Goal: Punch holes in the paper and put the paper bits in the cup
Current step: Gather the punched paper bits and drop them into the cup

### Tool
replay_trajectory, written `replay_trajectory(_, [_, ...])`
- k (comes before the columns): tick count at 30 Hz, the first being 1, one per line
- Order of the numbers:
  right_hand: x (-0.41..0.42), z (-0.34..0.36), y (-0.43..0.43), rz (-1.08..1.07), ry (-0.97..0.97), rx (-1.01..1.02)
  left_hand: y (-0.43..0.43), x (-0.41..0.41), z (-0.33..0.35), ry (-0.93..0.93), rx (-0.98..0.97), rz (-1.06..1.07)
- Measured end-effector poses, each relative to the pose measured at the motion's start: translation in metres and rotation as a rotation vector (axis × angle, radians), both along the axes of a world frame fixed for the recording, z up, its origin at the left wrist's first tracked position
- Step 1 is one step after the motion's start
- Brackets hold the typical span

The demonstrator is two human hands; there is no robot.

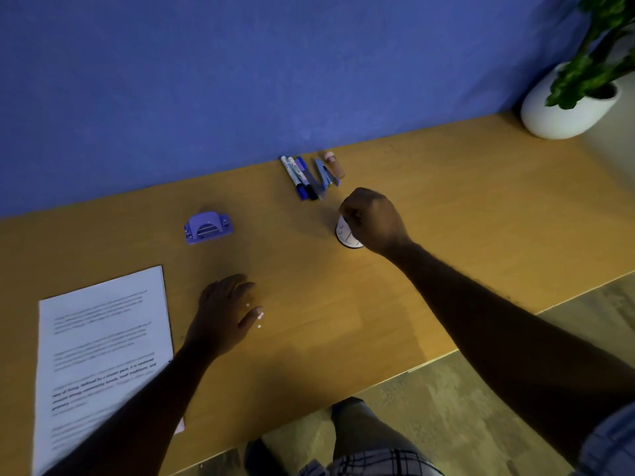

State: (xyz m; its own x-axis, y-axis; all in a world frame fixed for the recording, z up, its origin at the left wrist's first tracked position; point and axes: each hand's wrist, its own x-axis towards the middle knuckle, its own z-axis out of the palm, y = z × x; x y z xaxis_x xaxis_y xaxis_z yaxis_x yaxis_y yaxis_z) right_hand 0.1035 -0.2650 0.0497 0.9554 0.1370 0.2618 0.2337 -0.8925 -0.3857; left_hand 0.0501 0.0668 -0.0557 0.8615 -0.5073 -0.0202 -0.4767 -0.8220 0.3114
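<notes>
Head view: the cup (344, 236) stands on the table (464, 231), directly under the right hand (372, 219). That hand's fingers are curled and bunched over the cup's mouth; whether they hold anything cannot be told. The left hand (223, 314) rests open, fingers relaxed, well apart from the cup. Paper bits (248, 305) lie at its fingertips. The paper (103, 338) lies just left of it. The punch (208, 227) sits beyond it.

purple hole punch (208, 228), white cup (345, 233), seemingly plaid shorts (371, 463)
</notes>
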Motion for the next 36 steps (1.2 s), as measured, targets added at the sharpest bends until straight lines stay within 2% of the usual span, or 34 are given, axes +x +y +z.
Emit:
replay_trajectory(4, [-0.028, -0.022, 0.041, 0.124, 0.109, 0.118, 0.017, -0.018, -0.001, 0.025, 0.045, 0.015])
replay_trajectory(9, [-0.060, -0.060, 0.083, 0.256, 0.276, 0.110, 0.019, -0.042, -0.002, 0.032, 0.176, 0.076])
replay_trajectory(13, [-0.080, -0.083, 0.099, 0.271, 0.354, 0.097, 0.009, -0.053, -0.011, 0.113, 0.277, 0.110])
replay_trajectory(20, [-0.097, -0.098, 0.105, 0.338, 0.329, 0.031, -0.005, -0.063, -0.022, 0.122, 0.276, -0.013])
replay_trajectory(26, [-0.092, -0.104, 0.125, 0.337, 0.304, -0.067, 0.007, -0.068, -0.012, 0.112, 0.282, 0.130])
replay_trajectory(36, [-0.126, -0.122, 0.153, 0.443, 0.265, -0.129, 0.023, -0.074, -0.013, 0.115, 0.226, 0.125])
